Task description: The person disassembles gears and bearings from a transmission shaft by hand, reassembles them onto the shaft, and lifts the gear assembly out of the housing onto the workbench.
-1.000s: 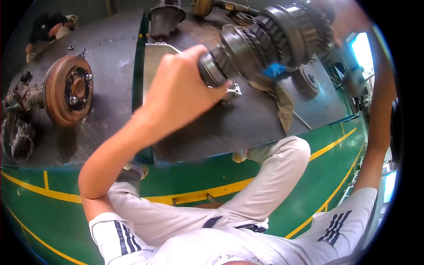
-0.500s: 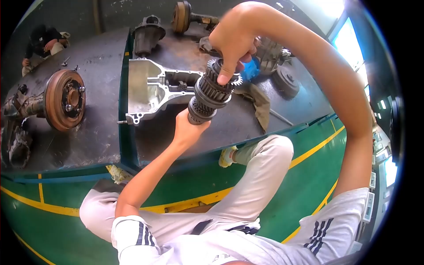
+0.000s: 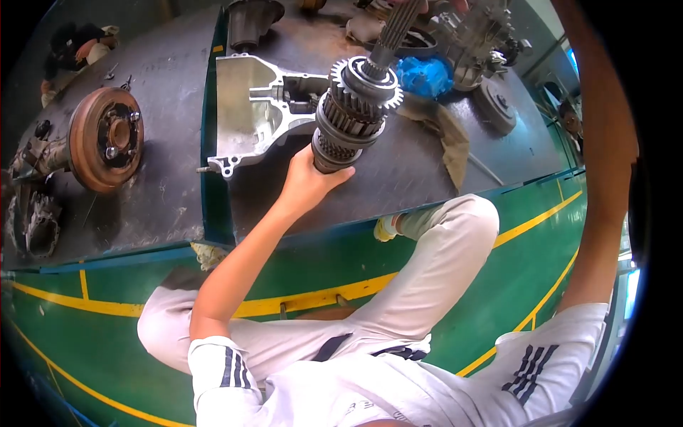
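My left hand (image 3: pixel 309 179) is wrapped round the lower end of a gear shaft assembly (image 3: pixel 348 117), which it holds tilted above the bench. The assembly carries stacked gears, a toothed ring and a bearing near its upper end. A splined shaft (image 3: pixel 393 35) rises from the bearing to the top edge. My right hand (image 3: pixel 455 4) shows only as fingertips at the top edge, close to the upper shaft; its grip is hidden. Behind the assembly lies an open silver gearbox housing half (image 3: pixel 245 121).
On the left bench section is a rusty brake drum (image 3: pixel 107 140) with an axle. A blue object (image 3: pixel 425 75), a cloth (image 3: pixel 452 139), a round metal part (image 3: pixel 493 105) and a dark housing (image 3: pixel 252 21) lie on the bench. Another person (image 3: pixel 75 53) is at the far left.
My right hand has moved up from the gears to the top edge, exposing the bearing and splined shaft. My left hand still holds the lower end. The view has shifted slightly.
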The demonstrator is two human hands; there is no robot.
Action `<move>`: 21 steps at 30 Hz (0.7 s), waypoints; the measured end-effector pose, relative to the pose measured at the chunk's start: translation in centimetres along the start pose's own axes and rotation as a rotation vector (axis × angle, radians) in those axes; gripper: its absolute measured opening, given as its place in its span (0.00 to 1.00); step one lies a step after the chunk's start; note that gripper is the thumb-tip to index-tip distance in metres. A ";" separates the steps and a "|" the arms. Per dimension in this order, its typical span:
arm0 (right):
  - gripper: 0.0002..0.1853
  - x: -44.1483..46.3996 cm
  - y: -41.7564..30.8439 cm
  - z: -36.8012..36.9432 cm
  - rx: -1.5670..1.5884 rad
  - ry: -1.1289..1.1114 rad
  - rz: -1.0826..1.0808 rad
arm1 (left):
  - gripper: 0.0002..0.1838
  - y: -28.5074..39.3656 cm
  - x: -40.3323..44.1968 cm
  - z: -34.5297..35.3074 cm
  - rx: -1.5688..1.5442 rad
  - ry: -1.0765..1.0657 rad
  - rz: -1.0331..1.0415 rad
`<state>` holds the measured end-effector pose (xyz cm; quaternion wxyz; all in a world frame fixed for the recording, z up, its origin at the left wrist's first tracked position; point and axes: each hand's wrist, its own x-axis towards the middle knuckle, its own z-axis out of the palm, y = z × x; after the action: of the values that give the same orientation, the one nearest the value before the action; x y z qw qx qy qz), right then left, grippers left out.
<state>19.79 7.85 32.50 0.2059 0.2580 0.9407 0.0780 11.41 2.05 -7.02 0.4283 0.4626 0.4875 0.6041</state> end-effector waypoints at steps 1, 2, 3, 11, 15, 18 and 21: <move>0.27 -0.3 0.7 1.3 0.141 0.131 -0.017 | 0.30 0.1 -0.1 0.0 0.060 0.007 0.015; 0.27 0.2 2.0 1.8 0.381 0.054 -0.087 | 0.35 0.3 -0.1 -0.1 0.126 0.009 0.036; 0.26 0.8 3.2 2.2 0.644 -0.039 -0.138 | 0.46 0.6 -0.1 -0.7 0.016 -0.099 -0.015; 0.22 6.7 5.1 12.2 1.882 0.528 -0.575 | 0.62 9.1 0.3 -4.2 -0.120 -0.253 0.159; 0.21 8.1 5.0 13.5 1.908 0.767 -0.759 | 0.66 11.9 3.1 -1.8 0.194 -0.054 0.486; 0.21 8.3 4.7 13.3 2.035 0.667 -0.795 | 0.63 12.5 4.2 0.6 0.363 -0.070 0.374; 0.17 6.3 3.9 14.0 1.908 0.745 -0.937 | 0.46 13.4 4.8 0.7 0.302 -0.083 0.252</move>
<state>22.64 15.06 18.61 -0.3605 -0.1082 0.6227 -0.6860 10.27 4.69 6.94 0.2949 0.6033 0.4928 0.5534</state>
